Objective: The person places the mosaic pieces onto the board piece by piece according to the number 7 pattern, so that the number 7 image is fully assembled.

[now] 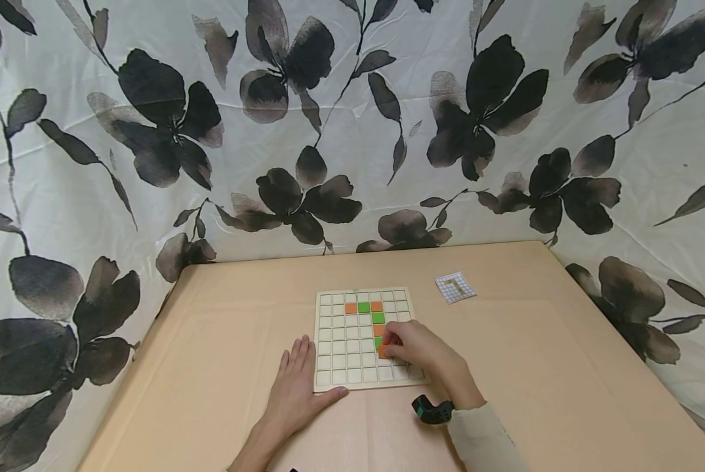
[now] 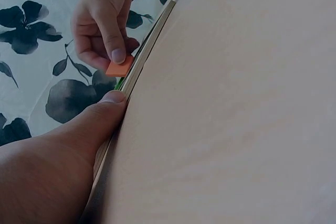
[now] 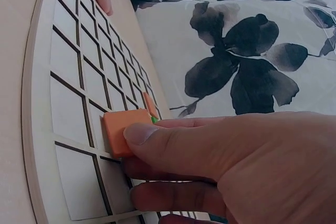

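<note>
A pale grid board [image 1: 345, 359] of square cells lies on the table. Orange and green tiles fill a short row near its far side and a column running toward me, among them a green tile [image 1: 363, 307] and an orange tile [image 1: 351, 309]. My right hand [image 1: 420, 347] pinches another orange tile [image 3: 119, 129] between thumb and fingers, tilted over the board at the near end of that column. My left hand [image 1: 298, 387] lies flat with fingers spread along the board's left edge, its thumb [image 2: 107, 106] at the near left corner.
A small card [image 1: 455, 288] printed with a coloured grid pattern lies on the table [image 1: 222, 328] beyond the board's right side. A black wrist device [image 1: 432, 410] sits on the right wrist. Floral cloth [image 1: 387, 131] hangs behind the table.
</note>
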Demonstrator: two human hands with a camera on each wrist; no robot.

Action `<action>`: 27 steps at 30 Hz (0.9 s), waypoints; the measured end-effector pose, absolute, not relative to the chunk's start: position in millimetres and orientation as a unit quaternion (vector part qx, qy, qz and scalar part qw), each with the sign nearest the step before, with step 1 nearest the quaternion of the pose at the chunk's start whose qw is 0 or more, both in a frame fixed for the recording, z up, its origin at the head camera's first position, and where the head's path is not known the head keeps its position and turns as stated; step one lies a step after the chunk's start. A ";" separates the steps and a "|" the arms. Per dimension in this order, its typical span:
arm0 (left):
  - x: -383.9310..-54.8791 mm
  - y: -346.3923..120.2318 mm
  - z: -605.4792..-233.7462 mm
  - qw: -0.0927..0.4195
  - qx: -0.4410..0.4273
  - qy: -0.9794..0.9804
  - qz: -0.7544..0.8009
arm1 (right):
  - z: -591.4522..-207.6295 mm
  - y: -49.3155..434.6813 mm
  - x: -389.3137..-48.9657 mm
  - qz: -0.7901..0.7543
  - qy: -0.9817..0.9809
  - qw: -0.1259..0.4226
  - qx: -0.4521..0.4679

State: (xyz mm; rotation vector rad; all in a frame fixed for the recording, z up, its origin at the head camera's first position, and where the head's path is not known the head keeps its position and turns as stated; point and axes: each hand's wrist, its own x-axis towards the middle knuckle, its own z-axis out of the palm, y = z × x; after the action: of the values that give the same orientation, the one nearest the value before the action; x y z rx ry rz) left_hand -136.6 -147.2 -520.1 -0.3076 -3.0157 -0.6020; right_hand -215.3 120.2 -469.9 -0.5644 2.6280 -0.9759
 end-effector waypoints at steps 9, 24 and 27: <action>-136.9 -146.9 -520.3 0.033 -0.099 -0.975 -0.198 | -474.7 117.8 -216.3 -0.323 0.912 0.151 -0.205; -137.5 -147.1 -519.0 0.016 -0.093 -0.974 -0.206 | -475.2 117.4 -214.6 -0.326 0.909 0.158 -0.207; -137.2 -146.9 -518.7 0.017 -0.094 -0.974 -0.205 | -475.1 117.5 -214.7 -0.327 0.909 0.155 -0.205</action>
State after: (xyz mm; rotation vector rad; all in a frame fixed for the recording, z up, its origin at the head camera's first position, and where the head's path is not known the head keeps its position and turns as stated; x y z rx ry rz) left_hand -137.2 -146.9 -518.7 -0.2910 -3.0273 -0.6365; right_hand -214.7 117.5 -475.1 -0.5886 2.6046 -0.9369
